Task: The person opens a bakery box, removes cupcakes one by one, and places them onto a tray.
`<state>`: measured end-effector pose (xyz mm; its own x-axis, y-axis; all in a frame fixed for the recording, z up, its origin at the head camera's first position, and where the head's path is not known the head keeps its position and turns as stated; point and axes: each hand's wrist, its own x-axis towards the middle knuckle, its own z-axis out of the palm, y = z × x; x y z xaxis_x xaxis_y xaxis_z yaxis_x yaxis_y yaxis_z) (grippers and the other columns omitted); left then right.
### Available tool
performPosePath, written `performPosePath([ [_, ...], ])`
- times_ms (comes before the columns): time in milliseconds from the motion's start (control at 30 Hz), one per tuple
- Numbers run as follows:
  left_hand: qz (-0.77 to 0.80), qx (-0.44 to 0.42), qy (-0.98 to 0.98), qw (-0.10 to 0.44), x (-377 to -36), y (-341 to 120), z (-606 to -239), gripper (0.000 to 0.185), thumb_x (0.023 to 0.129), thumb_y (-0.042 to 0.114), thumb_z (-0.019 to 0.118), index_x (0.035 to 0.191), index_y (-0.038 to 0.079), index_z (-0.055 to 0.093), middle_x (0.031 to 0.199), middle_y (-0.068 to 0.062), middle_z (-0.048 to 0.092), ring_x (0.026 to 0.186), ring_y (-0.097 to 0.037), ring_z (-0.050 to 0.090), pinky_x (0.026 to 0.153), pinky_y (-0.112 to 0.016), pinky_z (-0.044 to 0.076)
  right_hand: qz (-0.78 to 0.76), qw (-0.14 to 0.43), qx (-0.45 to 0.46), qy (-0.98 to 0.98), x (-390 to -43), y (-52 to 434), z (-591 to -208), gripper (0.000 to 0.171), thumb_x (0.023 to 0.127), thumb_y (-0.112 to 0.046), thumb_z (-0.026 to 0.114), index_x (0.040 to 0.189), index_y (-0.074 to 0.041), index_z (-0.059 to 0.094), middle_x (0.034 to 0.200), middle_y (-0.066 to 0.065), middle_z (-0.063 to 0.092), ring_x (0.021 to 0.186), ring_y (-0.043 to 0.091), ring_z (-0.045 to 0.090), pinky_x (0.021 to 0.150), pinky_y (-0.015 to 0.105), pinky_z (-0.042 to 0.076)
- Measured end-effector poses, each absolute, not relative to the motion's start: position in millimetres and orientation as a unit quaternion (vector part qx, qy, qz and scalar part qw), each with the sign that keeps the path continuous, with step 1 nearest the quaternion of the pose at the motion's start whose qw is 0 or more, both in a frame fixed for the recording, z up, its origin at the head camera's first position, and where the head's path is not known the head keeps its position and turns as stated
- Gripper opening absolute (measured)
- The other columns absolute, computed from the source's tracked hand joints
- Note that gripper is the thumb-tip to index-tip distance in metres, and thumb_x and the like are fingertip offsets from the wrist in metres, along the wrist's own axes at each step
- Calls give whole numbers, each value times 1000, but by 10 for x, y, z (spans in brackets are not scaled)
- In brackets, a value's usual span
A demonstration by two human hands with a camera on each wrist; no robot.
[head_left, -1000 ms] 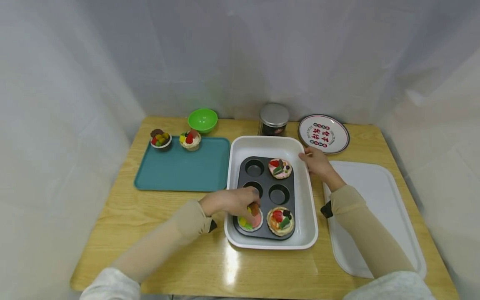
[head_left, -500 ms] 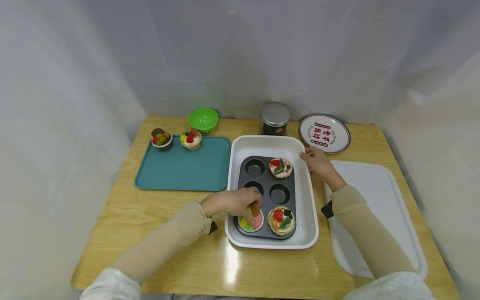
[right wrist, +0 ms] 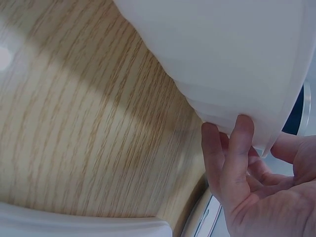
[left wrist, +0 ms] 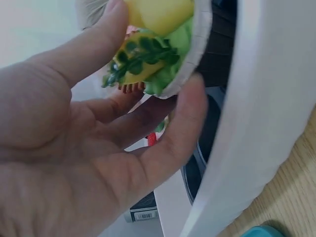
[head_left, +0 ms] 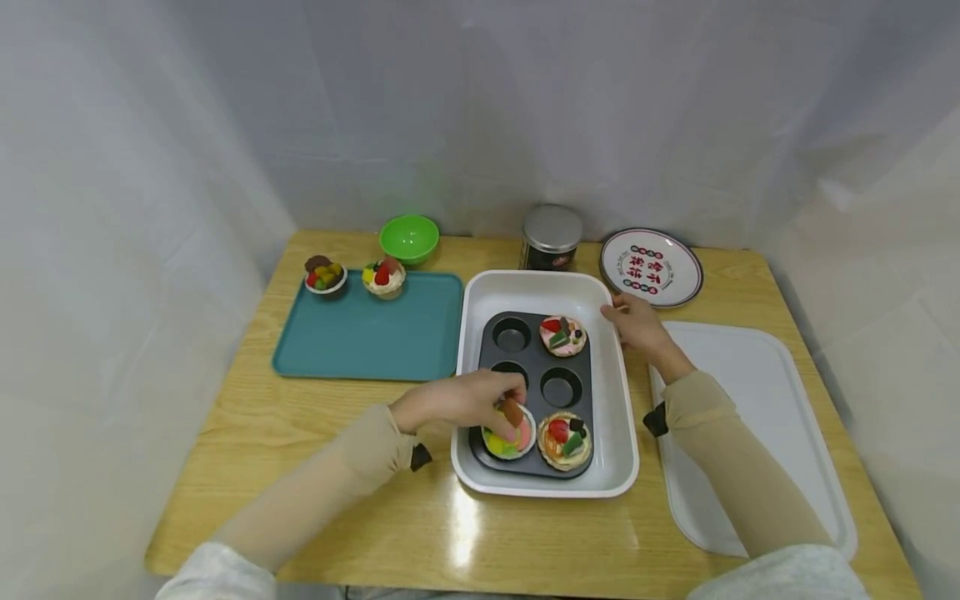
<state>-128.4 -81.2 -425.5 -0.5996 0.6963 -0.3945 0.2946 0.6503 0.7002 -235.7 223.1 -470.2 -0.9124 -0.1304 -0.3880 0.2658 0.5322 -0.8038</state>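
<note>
A black muffin tin point(head_left: 536, 367) sits inside a white baking dish point(head_left: 540, 281). My left hand point(head_left: 504, 410) grips a toy cupcake point(head_left: 507, 439) with yellow, green and pink toppings at the tin's near-left cup. In the left wrist view my fingers point(left wrist: 190, 106) curl round that cupcake point(left wrist: 158, 47), beside the dish wall point(left wrist: 256, 123). Two more cupcakes stand in the far-right cup point(head_left: 562, 336) and the near-right cup point(head_left: 564, 439). My right hand point(head_left: 636, 323) holds the dish's right rim, fingers point(right wrist: 242, 143) against the outer wall point(right wrist: 222, 59) and the thumb over the edge.
A teal tray point(head_left: 367, 337) at the left carries two cupcakes point(head_left: 325, 276) point(head_left: 382, 278) at its far edge. Behind it stands a green bowl point(head_left: 408, 238). A metal can point(head_left: 551, 238) and a printed plate point(head_left: 651, 267) stand at the back, a white tray point(head_left: 757, 433) at the right.
The cupcake in my left hand has risen slightly and tipped at its cup, its white rim now showing. The right hand has stayed on the dish rim.
</note>
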Motion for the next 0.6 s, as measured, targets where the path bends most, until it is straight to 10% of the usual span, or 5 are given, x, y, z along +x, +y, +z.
performPosePath([
  [600,443,183,846,231,-1596,-996,-3907,34,98,21,77,122,4,61,123,-15,70,108,-27,66,91,-43,59,-494,204,37,844,-2359,2243,-4721,52,113,-30,45,149,7,41,144,32,54,98,21,67,70,27,61],
])
